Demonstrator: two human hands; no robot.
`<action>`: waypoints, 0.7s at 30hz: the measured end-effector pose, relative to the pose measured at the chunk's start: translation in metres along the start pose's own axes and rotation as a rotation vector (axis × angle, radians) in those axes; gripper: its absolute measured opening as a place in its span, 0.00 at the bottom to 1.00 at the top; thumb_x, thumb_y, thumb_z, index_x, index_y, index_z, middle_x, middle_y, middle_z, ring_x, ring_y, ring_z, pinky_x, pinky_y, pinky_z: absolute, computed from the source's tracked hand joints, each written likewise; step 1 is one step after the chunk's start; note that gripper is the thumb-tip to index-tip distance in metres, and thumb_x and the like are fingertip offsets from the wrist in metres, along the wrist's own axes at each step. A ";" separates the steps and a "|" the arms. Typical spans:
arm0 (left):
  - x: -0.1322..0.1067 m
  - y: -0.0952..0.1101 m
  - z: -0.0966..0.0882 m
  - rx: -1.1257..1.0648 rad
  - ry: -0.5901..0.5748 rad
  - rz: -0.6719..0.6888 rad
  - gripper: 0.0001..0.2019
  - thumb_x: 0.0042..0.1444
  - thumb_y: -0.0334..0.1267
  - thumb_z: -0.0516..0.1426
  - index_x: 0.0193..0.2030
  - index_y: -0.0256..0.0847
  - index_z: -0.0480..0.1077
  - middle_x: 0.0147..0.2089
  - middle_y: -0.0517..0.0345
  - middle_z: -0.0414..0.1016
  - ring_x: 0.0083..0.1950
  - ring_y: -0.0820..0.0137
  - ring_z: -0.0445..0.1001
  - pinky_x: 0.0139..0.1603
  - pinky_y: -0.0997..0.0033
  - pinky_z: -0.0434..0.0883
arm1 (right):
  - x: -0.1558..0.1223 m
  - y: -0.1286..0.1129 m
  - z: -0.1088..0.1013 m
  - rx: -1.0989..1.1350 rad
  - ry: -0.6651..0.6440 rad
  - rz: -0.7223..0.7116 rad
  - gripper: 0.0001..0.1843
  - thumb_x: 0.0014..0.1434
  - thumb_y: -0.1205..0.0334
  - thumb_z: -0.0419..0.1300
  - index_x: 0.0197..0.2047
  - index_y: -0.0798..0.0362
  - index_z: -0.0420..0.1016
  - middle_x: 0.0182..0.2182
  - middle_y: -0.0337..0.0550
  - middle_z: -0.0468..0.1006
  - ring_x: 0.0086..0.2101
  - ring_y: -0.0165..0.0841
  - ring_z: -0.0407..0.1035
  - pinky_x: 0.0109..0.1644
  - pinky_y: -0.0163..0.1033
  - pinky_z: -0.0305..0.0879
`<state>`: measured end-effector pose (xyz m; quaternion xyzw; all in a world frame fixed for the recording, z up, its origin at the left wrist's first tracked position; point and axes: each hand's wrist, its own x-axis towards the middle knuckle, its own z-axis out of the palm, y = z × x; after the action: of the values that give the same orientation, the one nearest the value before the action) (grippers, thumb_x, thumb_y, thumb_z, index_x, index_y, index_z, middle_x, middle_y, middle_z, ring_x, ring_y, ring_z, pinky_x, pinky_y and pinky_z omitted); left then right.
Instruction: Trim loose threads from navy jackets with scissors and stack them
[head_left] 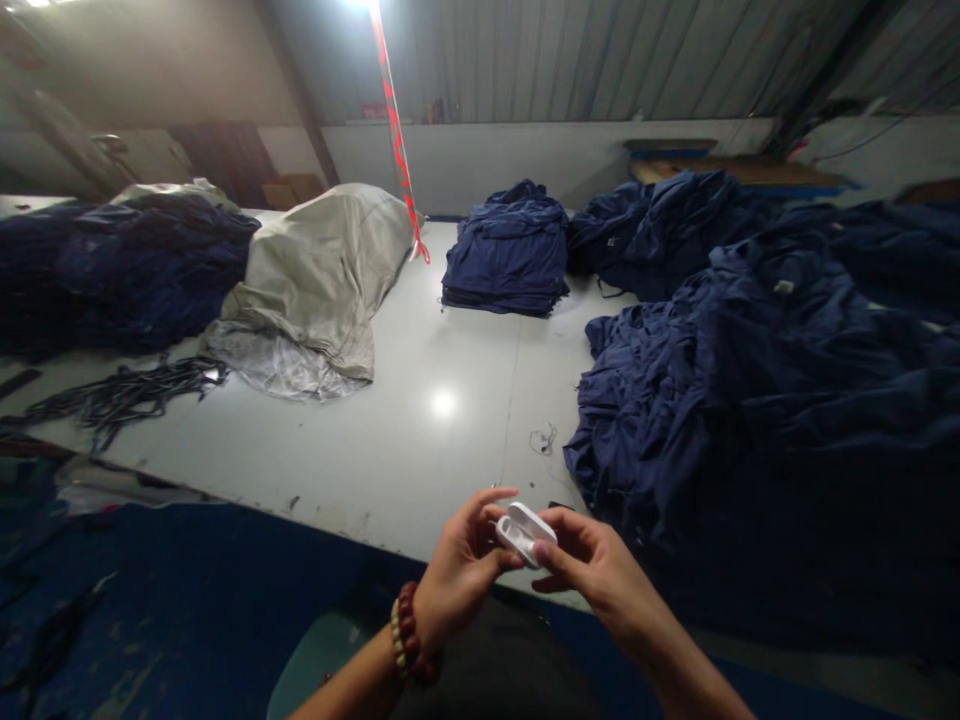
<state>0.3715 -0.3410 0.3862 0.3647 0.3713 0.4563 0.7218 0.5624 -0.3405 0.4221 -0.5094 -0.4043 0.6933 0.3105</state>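
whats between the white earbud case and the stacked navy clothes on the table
In the head view, pale table top and a small tangle of dark thread lie between the earbud case and the navy stack.

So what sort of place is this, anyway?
It looks like a garment workshop, probably a cutting room: heaps of navy fabric and a stack of folded navy garments lie on a long white table, beneath a corrugated metal roof.

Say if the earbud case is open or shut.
Open, it seems: the earbud case gapes between the left hand and right hand, lid raised.
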 end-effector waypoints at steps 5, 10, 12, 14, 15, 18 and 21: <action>0.016 0.035 -0.031 0.132 -0.021 0.021 0.23 0.54 0.37 0.72 0.57 0.42 0.75 0.45 0.52 0.81 0.46 0.66 0.78 0.48 0.70 0.74 | 0.031 -0.015 0.017 -0.291 0.275 -0.268 0.30 0.53 0.42 0.75 0.52 0.51 0.79 0.45 0.49 0.82 0.40 0.39 0.79 0.38 0.40 0.80; 0.029 0.059 -0.059 0.156 0.018 0.083 0.22 0.56 0.41 0.71 0.56 0.44 0.73 0.42 0.54 0.79 0.44 0.67 0.78 0.44 0.71 0.75 | 0.044 -0.030 0.060 -0.592 0.578 -0.740 0.10 0.60 0.51 0.71 0.35 0.47 0.82 0.45 0.48 0.83 0.45 0.41 0.79 0.50 0.46 0.80; 0.033 0.067 -0.068 0.164 0.008 0.116 0.22 0.56 0.42 0.71 0.56 0.44 0.72 0.42 0.55 0.77 0.44 0.67 0.78 0.44 0.71 0.76 | 0.046 -0.035 0.075 -0.629 0.607 -0.741 0.08 0.61 0.52 0.70 0.32 0.45 0.83 0.43 0.48 0.84 0.45 0.43 0.79 0.54 0.49 0.78; 0.038 0.073 -0.076 0.166 -0.026 0.130 0.22 0.58 0.42 0.70 0.56 0.44 0.70 0.43 0.54 0.76 0.46 0.65 0.79 0.46 0.70 0.77 | 0.050 -0.036 0.086 -0.517 0.644 -0.655 0.09 0.61 0.50 0.70 0.33 0.45 0.84 0.44 0.51 0.84 0.47 0.46 0.78 0.55 0.51 0.77; 0.041 0.075 -0.080 0.167 -0.043 0.121 0.21 0.59 0.43 0.69 0.56 0.44 0.69 0.44 0.54 0.75 0.47 0.65 0.79 0.46 0.70 0.77 | 0.054 -0.035 0.088 -0.415 0.660 -0.596 0.11 0.60 0.48 0.70 0.36 0.46 0.83 0.46 0.52 0.84 0.49 0.47 0.78 0.55 0.51 0.77; 0.052 0.069 -0.095 0.184 -0.086 0.024 0.19 0.61 0.44 0.67 0.52 0.44 0.66 0.46 0.54 0.74 0.43 0.68 0.79 0.42 0.72 0.77 | 0.075 -0.020 0.088 -0.086 0.600 -0.363 0.24 0.61 0.39 0.67 0.50 0.49 0.81 0.51 0.54 0.82 0.49 0.45 0.77 0.51 0.49 0.79; 0.064 0.039 -0.114 0.262 -0.116 -0.091 0.20 0.59 0.47 0.67 0.50 0.42 0.67 0.46 0.54 0.72 0.38 0.71 0.77 0.35 0.75 0.74 | 0.105 0.018 0.084 0.058 0.361 -0.069 0.33 0.56 0.34 0.68 0.53 0.52 0.81 0.46 0.50 0.84 0.43 0.41 0.79 0.47 0.47 0.79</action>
<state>0.2768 -0.2475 0.3548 0.4643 0.4015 0.3487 0.7083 0.4514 -0.2815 0.3714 -0.6023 -0.3392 0.5907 0.4161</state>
